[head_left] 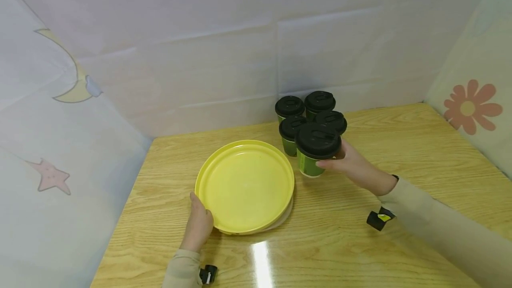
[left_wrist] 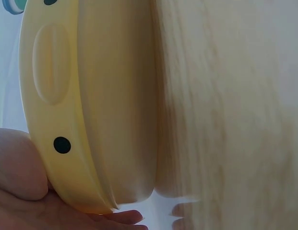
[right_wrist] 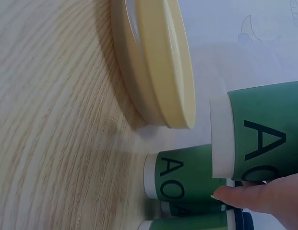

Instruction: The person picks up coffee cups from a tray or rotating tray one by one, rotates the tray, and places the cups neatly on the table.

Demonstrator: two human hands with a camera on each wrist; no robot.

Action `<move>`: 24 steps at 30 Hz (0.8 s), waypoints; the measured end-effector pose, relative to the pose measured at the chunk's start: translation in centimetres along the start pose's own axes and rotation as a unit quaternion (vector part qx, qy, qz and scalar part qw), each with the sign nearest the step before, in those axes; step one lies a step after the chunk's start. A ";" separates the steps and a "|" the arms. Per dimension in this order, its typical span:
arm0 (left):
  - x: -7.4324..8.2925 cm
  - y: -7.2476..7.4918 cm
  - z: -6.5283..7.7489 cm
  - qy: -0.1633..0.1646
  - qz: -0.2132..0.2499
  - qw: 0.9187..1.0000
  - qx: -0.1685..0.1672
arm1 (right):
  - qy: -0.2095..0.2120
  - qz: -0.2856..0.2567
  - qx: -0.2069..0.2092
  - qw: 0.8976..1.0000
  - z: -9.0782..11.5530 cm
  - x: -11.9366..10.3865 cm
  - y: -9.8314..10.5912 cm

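My right hand [head_left: 348, 163] grips a green paper cup [head_left: 310, 166] with a black lid by its side. The cup is held upright; in the right wrist view its white base [right_wrist: 221, 136] shows higher than those of the other cups. Several more green cups with black lids [head_left: 290, 106] stand grouped just behind it. To the left is a round yellow tray [head_left: 245, 186] with a raised rim, on a paler base. My left hand [head_left: 198, 223] holds its rim at the near left, thumb at the edge and fingers underneath, as the left wrist view shows.
The wooden table [head_left: 160, 181] reaches back to a pale cloth wall [head_left: 200, 79]. Side cloths printed with a moon, a star and a red flower [head_left: 467, 108] border it left and right. The grouped cups stand close to the back wall.
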State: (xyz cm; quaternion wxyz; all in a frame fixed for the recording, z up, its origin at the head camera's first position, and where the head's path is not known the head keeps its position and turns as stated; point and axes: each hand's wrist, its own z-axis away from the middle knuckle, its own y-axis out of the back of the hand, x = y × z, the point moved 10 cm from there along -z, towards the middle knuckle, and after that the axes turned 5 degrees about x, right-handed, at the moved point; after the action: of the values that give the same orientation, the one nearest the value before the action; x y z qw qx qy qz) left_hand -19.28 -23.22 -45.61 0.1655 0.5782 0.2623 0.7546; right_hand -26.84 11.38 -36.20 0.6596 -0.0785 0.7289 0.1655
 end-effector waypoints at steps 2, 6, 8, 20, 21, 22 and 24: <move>0.0 -0.1 0.0 -0.001 0.004 1.000 -0.002 | -0.005 0.003 0.000 1.000 0.2 0.1 0.4; 0.1 0.0 0.0 -0.004 0.004 1.000 0.001 | -0.012 0.012 0.002 1.000 0.8 0.3 1.3; 0.2 0.0 0.0 -0.004 0.004 1.000 0.001 | -0.015 0.015 0.003 1.000 1.0 0.5 1.7; 0.1 -0.1 0.1 0.000 0.006 1.000 -0.006 | -0.011 0.016 0.025 0.999 2.4 1.1 4.1; 0.1 -0.1 0.1 0.001 0.006 1.000 -0.005 | -0.010 0.015 0.027 0.999 2.5 1.3 4.3; 0.0 -0.1 0.1 0.002 0.004 1.000 -0.005 | -0.009 0.013 0.028 0.999 2.6 1.4 4.5; 0.0 -0.1 0.2 0.004 0.003 1.000 -0.004 | -0.007 0.013 0.030 0.999 2.7 1.6 4.9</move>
State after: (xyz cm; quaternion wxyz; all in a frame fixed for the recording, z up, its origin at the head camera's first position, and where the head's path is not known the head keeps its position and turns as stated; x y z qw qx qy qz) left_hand -19.12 -23.13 -45.65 0.1645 0.5750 0.2579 0.7588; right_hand -26.15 17.08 -37.33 0.6644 -0.0486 0.7300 0.1528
